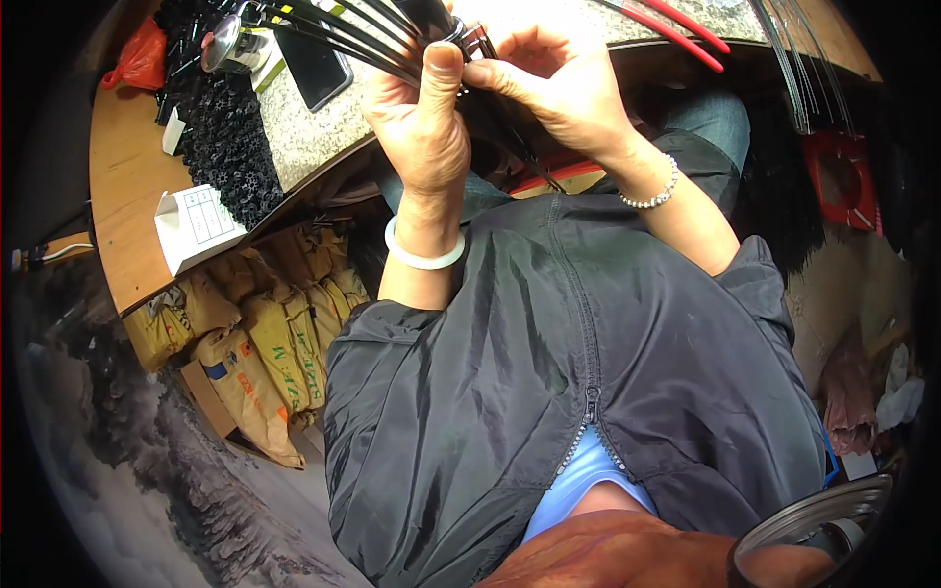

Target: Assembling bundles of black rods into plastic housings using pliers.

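Near the top edge, over the front edge of the stone-topped table, my two hands meet at what looks like a black umbrella frame (pixel 429 18). Several thin black ribs fan out from its dark hub toward the upper left, and more dark rods hang down between my wrists. My left hand (pixel 423 137), with a white bangle at the wrist, is closed around the ribs, its thumb upright against the hub. Thumb and index finger of my right hand (pixel 573 103) pinch at a small part on the hub's right side. My fingers hide that small part.
Left on the table lie a phone (pixel 316 73), a heap of black notched plastic pieces (pixel 221 147), a white box (pixel 201 227) and a red plastic bag (pixel 139 57). Red-handled pliers (pixel 676 29) and thin metal wires (pixel 804 64) are at right. Sacks (pixel 265 343) stand below.
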### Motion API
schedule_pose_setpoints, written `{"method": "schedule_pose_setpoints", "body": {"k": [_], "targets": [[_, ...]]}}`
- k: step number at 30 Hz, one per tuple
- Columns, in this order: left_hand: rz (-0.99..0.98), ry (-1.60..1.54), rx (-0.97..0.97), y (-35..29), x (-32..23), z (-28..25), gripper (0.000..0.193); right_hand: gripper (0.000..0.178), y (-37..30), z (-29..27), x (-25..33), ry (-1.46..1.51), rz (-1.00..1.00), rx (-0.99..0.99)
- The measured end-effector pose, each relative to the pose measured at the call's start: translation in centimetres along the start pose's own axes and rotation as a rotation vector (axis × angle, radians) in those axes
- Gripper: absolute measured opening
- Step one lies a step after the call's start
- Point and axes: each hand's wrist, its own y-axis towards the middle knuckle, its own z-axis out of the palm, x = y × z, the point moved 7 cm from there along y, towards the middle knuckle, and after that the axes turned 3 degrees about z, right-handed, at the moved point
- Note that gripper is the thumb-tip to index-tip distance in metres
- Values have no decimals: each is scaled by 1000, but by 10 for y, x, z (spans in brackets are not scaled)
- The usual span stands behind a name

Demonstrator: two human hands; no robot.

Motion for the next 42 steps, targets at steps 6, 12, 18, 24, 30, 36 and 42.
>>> {"method": "schedule_pose_setpoints", "body": {"k": [6, 12, 18, 24, 30, 36, 42], "targets": [[16, -1, -37, -2, 1, 3, 39, 11, 0, 5, 5, 32, -90, -13], [-22, 7, -29, -2, 3, -2, 40, 14, -10, -6, 1, -165, 89, -47], [-52, -67, -29, -3, 6, 2, 39, 10, -5, -3, -6, -243, 154, -18], [-37, -77, -26, -3, 5, 6, 38, 8, -3, -14, -23, -125, 225, 31], [-59, -68, -18, -3, 8, 7, 40, 8, -3, -10, -12, -214, 153, 66], [-75, -84, -31, -3, 7, 7, 41, 8, -4, -6, -11, -125, 265, 62], [-76, -67, -19, -6, 8, 4, 45, 10, 0, -17, -22, -175, 235, -16]]}}
